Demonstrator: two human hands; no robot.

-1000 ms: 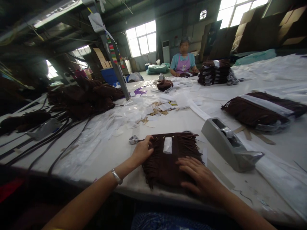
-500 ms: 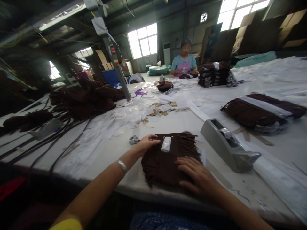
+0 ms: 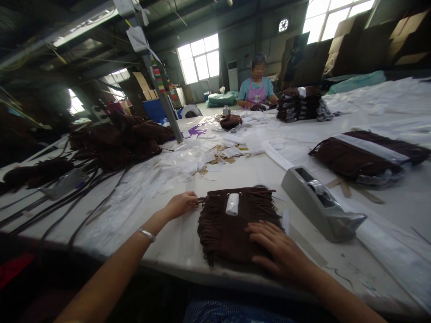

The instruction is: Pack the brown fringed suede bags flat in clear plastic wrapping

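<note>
A dark brown fringed bag (image 3: pixel 234 237) lies flat at the table's near edge, a white wrapped piece (image 3: pixel 232 204) fixed between two eyelets near its top. My right hand (image 3: pixel 274 246) rests on the bag's lower right part, fingers stretched out and flat. Off the upper left corner, my left hand (image 3: pixel 183 204) has its fingers closed on fringe strands (image 3: pixel 202 198) that run out sideways from the bag. The tips of those fingers are partly hidden.
Right of the bag stands a grey tape dispenser (image 3: pixel 321 204). Beyond it lies a wrapped fringed bundle (image 3: pixel 357 154). Brown bags (image 3: pixel 117 139) are heaped at the left, near a metal post (image 3: pixel 164 94). A co-worker (image 3: pixel 257 89) sits across the table beside stacked bags (image 3: pixel 298 105).
My left hand has moved left off the bag's top edge and now pinches fringe at the corner. A grey strap end beside it is no longer visible. My right hand stays put.
</note>
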